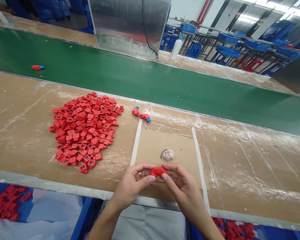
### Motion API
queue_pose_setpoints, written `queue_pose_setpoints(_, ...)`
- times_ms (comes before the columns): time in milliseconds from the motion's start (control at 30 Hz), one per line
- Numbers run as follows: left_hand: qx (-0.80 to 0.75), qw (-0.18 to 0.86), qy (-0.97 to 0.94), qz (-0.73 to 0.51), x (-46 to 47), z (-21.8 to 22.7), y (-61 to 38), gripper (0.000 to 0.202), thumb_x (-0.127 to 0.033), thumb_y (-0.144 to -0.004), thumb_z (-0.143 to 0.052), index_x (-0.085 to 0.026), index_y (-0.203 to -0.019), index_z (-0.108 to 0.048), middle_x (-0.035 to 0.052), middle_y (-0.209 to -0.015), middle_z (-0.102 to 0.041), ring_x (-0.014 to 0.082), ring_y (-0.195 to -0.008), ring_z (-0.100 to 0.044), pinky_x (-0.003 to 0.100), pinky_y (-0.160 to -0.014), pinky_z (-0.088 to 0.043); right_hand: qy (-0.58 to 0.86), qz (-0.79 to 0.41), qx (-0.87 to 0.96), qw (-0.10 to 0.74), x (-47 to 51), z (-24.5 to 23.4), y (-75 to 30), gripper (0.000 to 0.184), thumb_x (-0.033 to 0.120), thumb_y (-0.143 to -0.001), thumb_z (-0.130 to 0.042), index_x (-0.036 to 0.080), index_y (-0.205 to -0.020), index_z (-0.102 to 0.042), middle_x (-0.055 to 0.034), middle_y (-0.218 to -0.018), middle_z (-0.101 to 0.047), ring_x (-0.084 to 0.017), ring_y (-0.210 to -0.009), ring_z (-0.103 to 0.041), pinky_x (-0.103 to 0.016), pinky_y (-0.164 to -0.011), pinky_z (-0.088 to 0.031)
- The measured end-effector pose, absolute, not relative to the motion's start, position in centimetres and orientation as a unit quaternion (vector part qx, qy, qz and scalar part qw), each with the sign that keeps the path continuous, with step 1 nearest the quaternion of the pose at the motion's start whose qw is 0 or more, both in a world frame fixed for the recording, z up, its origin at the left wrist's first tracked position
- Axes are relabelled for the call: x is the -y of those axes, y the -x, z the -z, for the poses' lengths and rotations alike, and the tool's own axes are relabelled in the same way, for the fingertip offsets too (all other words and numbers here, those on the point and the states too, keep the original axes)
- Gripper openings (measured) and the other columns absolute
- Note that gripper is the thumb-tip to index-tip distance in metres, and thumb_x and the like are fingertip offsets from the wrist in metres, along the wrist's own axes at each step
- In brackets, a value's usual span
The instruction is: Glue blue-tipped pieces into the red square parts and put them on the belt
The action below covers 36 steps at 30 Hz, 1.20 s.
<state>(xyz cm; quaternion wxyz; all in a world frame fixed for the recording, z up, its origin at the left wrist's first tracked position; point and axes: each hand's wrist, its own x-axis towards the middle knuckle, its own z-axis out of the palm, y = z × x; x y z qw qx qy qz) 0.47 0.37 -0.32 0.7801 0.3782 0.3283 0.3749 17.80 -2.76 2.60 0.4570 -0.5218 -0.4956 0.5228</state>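
Two-handed pinch, left hand (132,184) and right hand (183,187), on red piece (159,171) at 6 o'clock, near bench edge (65,187). Could slip loose under uneven squeeze, drop past that edge.

just one camera, worn on my head, facing forward and tilted down. my left hand (133,182) and right hand (183,187) sit close at the bottom edge, the bench (240,166) runs below me, and the green belt (165,83) crosses farther off.
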Motion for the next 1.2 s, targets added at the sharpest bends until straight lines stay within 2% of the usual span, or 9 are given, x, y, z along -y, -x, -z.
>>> queue_pose_setpoints(233,-0.371,0.757,-0.397,-0.363,-0.3,0.4,-0.4,0.032,-0.028,-0.082,-0.073,-0.014,-0.111,-0.068,0.0051,-0.083,-0.074,0.0144,-0.073,-0.066,0.026,-0.072,-0.053,0.525,-0.474,0.536,0.460,3.0,-1.5,-17.7,0.014,0.031,-0.094,-0.060,0.021,-0.104,-0.060,-0.0065,-0.096,-0.064,-0.019,-0.086,-0.066,-0.031,-0.077,-0.056)
queue_pose_setpoints(400,-0.387,0.744,-0.397,-0.373,-0.2,0.3,-0.9,0.025,-0.027,-0.083,-0.071,-0.011,-0.102,-0.070,0.0042,-0.073,-0.071,0.0130,-0.066,-0.063,0.024,-0.066,-0.051,0.533,-0.431,0.568,0.456,3.3,-0.5,-17.1,0.009,0.028,-0.097,-0.055,0.022,-0.097,-0.062,-0.0046,-0.090,-0.060,-0.018,-0.081,-0.062,-0.028,-0.071,-0.054)
queue_pose_setpoints(600,-0.394,0.723,-0.423,-0.377,-0.1,0.2,-1.2,0.019,-0.025,-0.085,-0.067,-0.011,-0.097,-0.070,0.0057,-0.081,-0.068,0.0143,-0.069,-0.061,0.026,-0.067,-0.050,0.538,-0.355,0.631,0.431,3.5,-0.5,-16.8,0.012,0.022,-0.098,-0.051,0.021,-0.094,-0.062,-0.0036,-0.087,-0.058,-0.017,-0.079,-0.058,-0.026,-0.070,-0.048)
queue_pose_setpoints(867,-0.385,0.724,-0.427,-0.383,0.3,0.2,-0.9,0.022,-0.026,-0.086,-0.066,-0.011,-0.102,-0.071,0.0051,-0.080,-0.065,0.0137,-0.069,-0.059,0.026,-0.068,-0.048,0.517,-0.350,0.659,0.418,3.3,-0.4,-17.2,0.014,0.022,-0.098,-0.051,0.021,-0.096,-0.064,-0.0055,-0.086,-0.058,-0.019,-0.079,-0.057,-0.028,-0.070,-0.048)
queue_pose_setpoints(1000,-0.384,0.724,-0.430,-0.380,0.4,0.1,-1.1,0.023,-0.028,-0.085,-0.068,-0.012,-0.102,-0.069,0.0052,-0.081,-0.067,0.0146,-0.072,-0.060,0.026,-0.070,-0.049,0.512,-0.351,0.627,0.470,3.7,1.0,-17.1,0.010,0.020,-0.097,-0.052,0.021,-0.101,-0.062,-0.0068,-0.093,-0.059,-0.019,-0.085,-0.060,-0.029,-0.075,-0.052)
queue_pose_setpoints(1100,-0.390,0.719,-0.430,-0.383,0.6,-0.1,-1.3,0.026,-0.027,-0.083,-0.071,-0.015,-0.106,-0.067,0.0053,-0.089,-0.068,0.0165,-0.081,-0.061,0.028,-0.077,-0.051,0.525,-0.298,0.594,0.532,4.6,2.7,-16.9,0.019,0.017,-0.096,-0.053,0.023,-0.112,-0.060,-0.0091,-0.106,-0.059,-0.021,-0.097,-0.061,-0.031,-0.081,-0.053)
queue_pose_setpoints(1200,-0.390,0.712,-0.460,-0.359,0.7,-0.2,-1.3,0.027,-0.026,-0.085,-0.069,-0.017,-0.110,-0.066,0.0020,-0.082,-0.066,0.0135,-0.075,-0.059,0.024,-0.071,-0.049,0.529,-0.247,0.591,0.557,5.4,3.9,-17.0,0.026,0.016,-0.094,-0.055,0.024,-0.118,-0.060,-0.0102,-0.112,-0.059,-0.022,-0.104,-0.060,-0.034,-0.086,-0.053)
